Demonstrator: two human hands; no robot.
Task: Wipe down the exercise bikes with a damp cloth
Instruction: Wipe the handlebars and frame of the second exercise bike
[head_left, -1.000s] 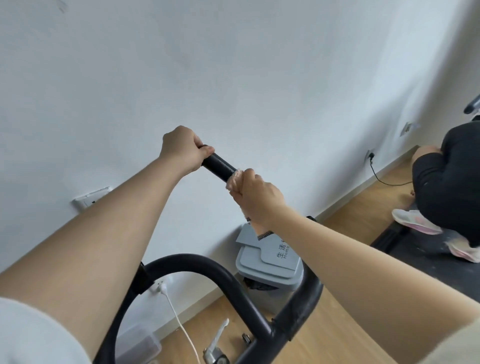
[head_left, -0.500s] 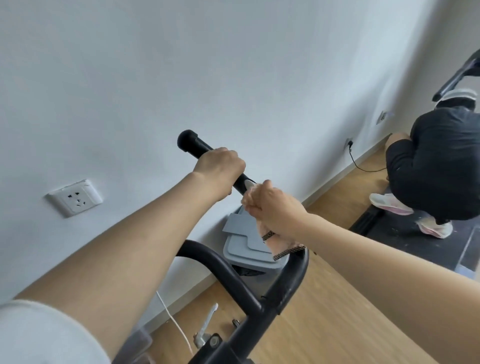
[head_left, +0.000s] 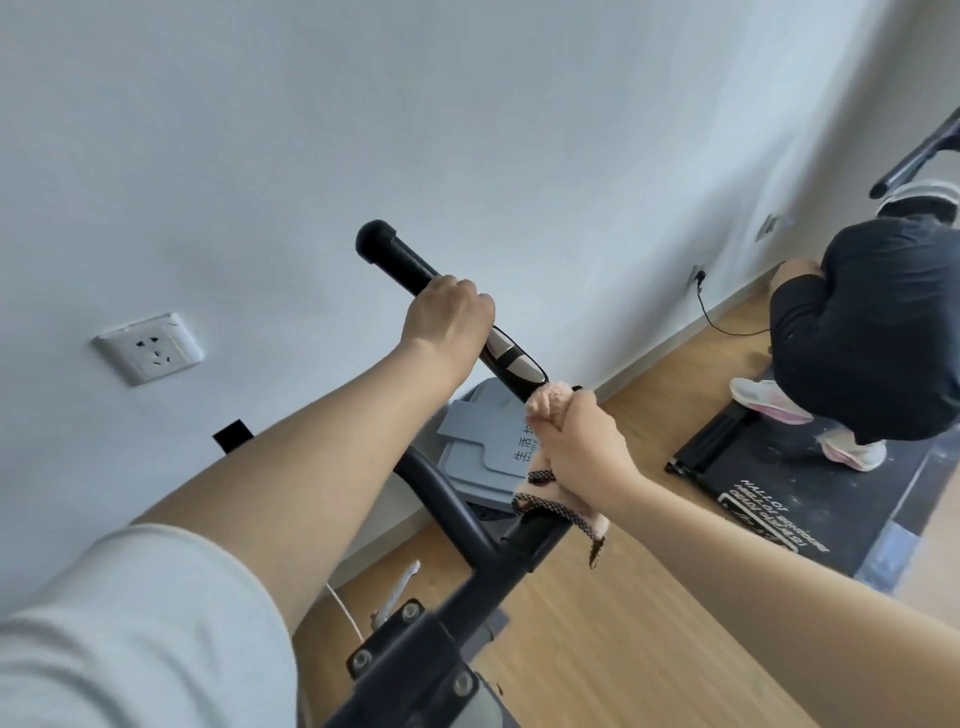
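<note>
The exercise bike's black handlebar grip (head_left: 390, 254) rises up and to the left, with a silver sensor strip (head_left: 511, 364) along it. My left hand (head_left: 448, 314) is closed round the grip just above that strip. My right hand (head_left: 581, 444) is wrapped round the bar lower down, clutching a pink cloth (head_left: 550, 402) against it. The cloth's dark-edged tail (head_left: 566, 512) hangs below my wrist. The black handlebar frame (head_left: 457, 506) curves beneath both arms to the bolted stem (head_left: 415, 654).
A white wall stands close behind the bar, with a socket (head_left: 148, 349) on the left. A grey lidded bin (head_left: 478, 447) sits on the wooden floor under the bar. At the right a person in black (head_left: 872, 332) crouches on a black treadmill (head_left: 789, 499).
My left hand has slid down the grip, baring more of its capped end and the silver strip. My right hand with the cloth has moved lower on the bar. The view shifted left.
</note>
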